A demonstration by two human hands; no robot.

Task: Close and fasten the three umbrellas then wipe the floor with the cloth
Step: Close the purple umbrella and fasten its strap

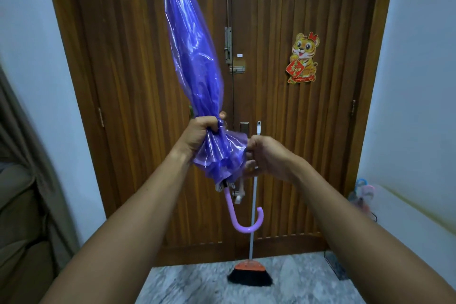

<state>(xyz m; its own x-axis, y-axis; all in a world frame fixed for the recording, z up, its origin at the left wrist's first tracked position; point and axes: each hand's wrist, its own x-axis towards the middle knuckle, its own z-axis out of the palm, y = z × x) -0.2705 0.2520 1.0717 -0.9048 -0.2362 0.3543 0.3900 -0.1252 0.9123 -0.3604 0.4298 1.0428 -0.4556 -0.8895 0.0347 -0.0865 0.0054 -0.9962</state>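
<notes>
Item, one purple umbrella [195, 61]: we held it closed and near upright before the door [283, 131], tip up and tilted slightly left, hooked handle [243, 222] hanging below. Our left hand [203, 132] was clenched round the gathered canopy at its waist, while our right hand [265, 155], just to the right and a little lower, pinched the loose canopy edge. The strap was not discernible; we judged fastening pending, the right hand nearer the work.

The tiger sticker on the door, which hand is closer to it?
Right. The right hand is below the tiger sticker, slightly left; the left hand grips the umbrella farther left.
</notes>
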